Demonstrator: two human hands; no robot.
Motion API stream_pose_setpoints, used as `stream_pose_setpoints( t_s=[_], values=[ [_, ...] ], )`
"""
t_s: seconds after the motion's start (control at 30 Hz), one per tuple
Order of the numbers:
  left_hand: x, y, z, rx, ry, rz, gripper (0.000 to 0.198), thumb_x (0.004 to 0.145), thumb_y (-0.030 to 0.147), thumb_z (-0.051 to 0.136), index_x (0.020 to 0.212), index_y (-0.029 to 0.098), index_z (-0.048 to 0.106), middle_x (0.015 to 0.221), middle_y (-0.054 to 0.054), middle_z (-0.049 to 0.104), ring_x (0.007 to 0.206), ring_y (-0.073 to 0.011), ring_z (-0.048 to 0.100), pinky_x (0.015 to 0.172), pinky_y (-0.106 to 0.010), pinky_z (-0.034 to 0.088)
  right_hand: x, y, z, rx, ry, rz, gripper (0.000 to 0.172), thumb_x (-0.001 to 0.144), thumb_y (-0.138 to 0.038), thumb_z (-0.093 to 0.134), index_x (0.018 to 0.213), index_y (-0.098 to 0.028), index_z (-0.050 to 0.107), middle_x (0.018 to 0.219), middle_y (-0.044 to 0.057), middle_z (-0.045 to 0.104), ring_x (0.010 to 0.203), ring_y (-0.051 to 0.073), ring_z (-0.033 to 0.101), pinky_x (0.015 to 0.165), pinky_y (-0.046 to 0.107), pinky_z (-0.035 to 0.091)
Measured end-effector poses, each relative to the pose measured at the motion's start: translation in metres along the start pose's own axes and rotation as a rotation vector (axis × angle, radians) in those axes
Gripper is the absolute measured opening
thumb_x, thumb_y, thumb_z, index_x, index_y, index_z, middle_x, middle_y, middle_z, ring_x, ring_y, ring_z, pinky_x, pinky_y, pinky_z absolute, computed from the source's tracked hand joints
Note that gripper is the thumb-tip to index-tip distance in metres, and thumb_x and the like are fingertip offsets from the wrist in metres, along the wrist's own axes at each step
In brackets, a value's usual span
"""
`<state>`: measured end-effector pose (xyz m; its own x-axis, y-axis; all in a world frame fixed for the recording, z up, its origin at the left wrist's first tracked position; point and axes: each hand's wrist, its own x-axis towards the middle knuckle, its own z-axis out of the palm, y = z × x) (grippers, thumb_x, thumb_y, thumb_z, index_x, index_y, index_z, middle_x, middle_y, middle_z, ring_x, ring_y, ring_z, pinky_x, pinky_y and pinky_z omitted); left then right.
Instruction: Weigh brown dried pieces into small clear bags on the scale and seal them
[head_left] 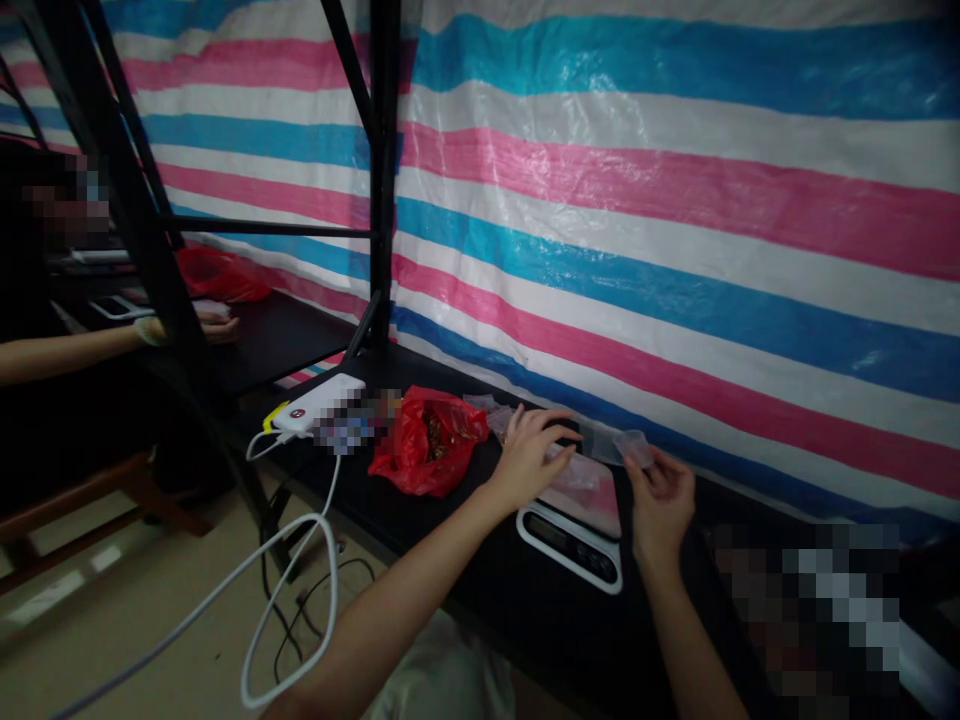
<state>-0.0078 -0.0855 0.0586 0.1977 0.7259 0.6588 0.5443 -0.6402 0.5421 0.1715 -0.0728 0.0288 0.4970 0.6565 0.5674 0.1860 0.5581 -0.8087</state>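
Two hands: apart.
Left hand (534, 458): lay over crinkled clear plastic (596, 440).
Right hand (660, 505): at a translucent plastic cup (634, 448), grip unclear.
Nearby: digital scale (568, 540), red plastic bag (429, 445), contents hard to make out.

Both bare arms reach forward and up from the bottom of the view, converging toward the middle. The left forearm (390, 610) slants in a long diagonal up to the left wrist (491, 490), and the left hand (529, 460) sits palm down, its fingers (544, 425) spread and arched forward. The right forearm (694, 650) rises more steeply to the right wrist (656, 560). The right hand (660, 505) is turned inward toward the left hand, its fingers (645, 470) loosely curled. The two hands stay near each other, not touching.
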Motion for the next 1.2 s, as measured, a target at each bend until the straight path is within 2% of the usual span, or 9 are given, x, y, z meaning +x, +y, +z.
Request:
stream_pose_setpoints(
  t_s=[0.1,0.23,0.33,0.43,0.5,0.6,0.8,0.97,1.2],
  values=[
    [-0.034,-0.011,-0.05,0.064,0.078,-0.031,0.021,0.085,0.025,0.044,0.098,0.025,0.06,0.118,-0.001,0.053,0.113,-0.0167,0.043,0.104,-0.04,0.023,-0.009,-0.005,0.006,-0.031,-0.132,-0.01,0.046,0.068,-0.035,0.066,0.108,-0.019,0.05,0.107,0.007,0.057,0.099,0.021,0.057,0.091,0.043,0.041],
    [-0.097,-0.044,-0.127,0.201,0.084,-0.124,0.024,0.085,0.027,0.044,0.105,0.023,0.056,0.114,-0.004,0.056,0.109,-0.0183,0.047,0.096,-0.037,0.033,-0.033,-0.013,0.031,-0.191,-0.316,-0.102,0.053,0.079,-0.034,0.054,0.128,-0.023,0.036,0.118,0.009,0.049,0.107,0.021,0.051,0.09,0.042,0.041],
    [-0.14,-0.073,-0.173,0.43,0.16,-0.249,0.027,0.085,0.029,0.044,0.109,0.022,0.054,0.115,-0.006,0.055,0.109,-0.0202,0.047,0.094,-0.038,0.035,-0.057,-0.02,0.068,-0.241,-0.481,-0.264,0.036,0.084,-0.03,0.045,0.12,-0.024,0.046,0.116,0.008,0.049,0.11,0.021,0.046,0.094,0.042,0.037],
    [-0.166,-0.093,-0.199,0.658,0.079,-0.247,0.026,0.084,0.031,0.043,0.103,0.022,0.059,0.113,-0.006,0.058,0.105,-0.0222,0.051,0.089,-0.038,0.037,-0.083,-0.025,0.112,-0.12,-0.641,-0.261,0.027,0.086,-0.028,0.042,0.112,-0.024,0.05,0.112,0.007,0.052,0.108,0.02,0.048,0.094,0.04,0.037],
    [-0.172,-0.1,-0.205,0.819,0.067,-0.257,0.025,0.083,0.032,0.044,0.098,0.022,0.062,0.117,-0.007,0.057,0.108,-0.0251,0.049,0.09,-0.041,0.035,-0.098,-0.024,0.138,-0.003,-0.636,-0.144,0.03,0.087,-0.028,0.039,0.116,-0.023,0.044,0.114,0.008,0.051,0.106,0.018,0.049,0.09,0.036,0.041],
    [-0.168,-0.102,-0.203,0.973,0.072,-0.242,0.027,0.083,0.034,0.045,0.1,0.023,0.062,0.126,-0.007,0.051,0.118,-0.0284,0.041,0.098,-0.049,0.023,-0.113,-0.018,0.156,0.049,-0.704,-0.113,0.03,0.087,-0.027,0.041,0.116,-0.023,0.042,0.115,0.007,0.051,0.106,0.018,0.05,0.091,0.035,0.041],
    [-0.161,-0.112,-0.193,0.969,-0.037,-0.154,0.033,0.082,0.038,0.046,0.111,0.028,0.059,0.13,-0.005,0.048,0.121,-0.028,0.038,0.104,-0.054,0.004,-0.113,-0.006,0.149,0.026,-0.755,-0.066,0.03,0.086,-0.028,0.042,0.116,-0.023,0.041,0.117,0.007,0.051,0.107,0.018,0.05,0.089,0.034,0.042],
    [-0.161,-0.116,-0.193,0.976,-0.033,-0.169,0.031,0.082,0.038,0.046,0.109,0.029,0.059,0.131,-0.005,0.047,0.122,-0.0279,0.037,0.103,-0.057,0.005,-0.107,-0.002,0.152,-0.004,-0.698,-0.016,0.031,0.086,-0.028,0.04,0.117,-0.021,0.04,0.119,0.009,0.05,0.109,0.018,0.049,0.089,0.034,0.043],
    [-0.154,-0.101,-0.195,0.908,0.09,-0.242,0.038,0.083,0.033,0.045,0.12,0.027,0.049,0.131,-0.007,0.046,0.122,-0.0273,0.038,0.104,-0.056,0.005,-0.111,-0.005,0.151,-0.076,-0.78,-0.105,0.03,0.085,-0.024,0.042,0.115,-0.021,0.04,0.117,0.007,0.05,0.107,0.017,0.049,0.09,0.033,0.041]
  ],
)
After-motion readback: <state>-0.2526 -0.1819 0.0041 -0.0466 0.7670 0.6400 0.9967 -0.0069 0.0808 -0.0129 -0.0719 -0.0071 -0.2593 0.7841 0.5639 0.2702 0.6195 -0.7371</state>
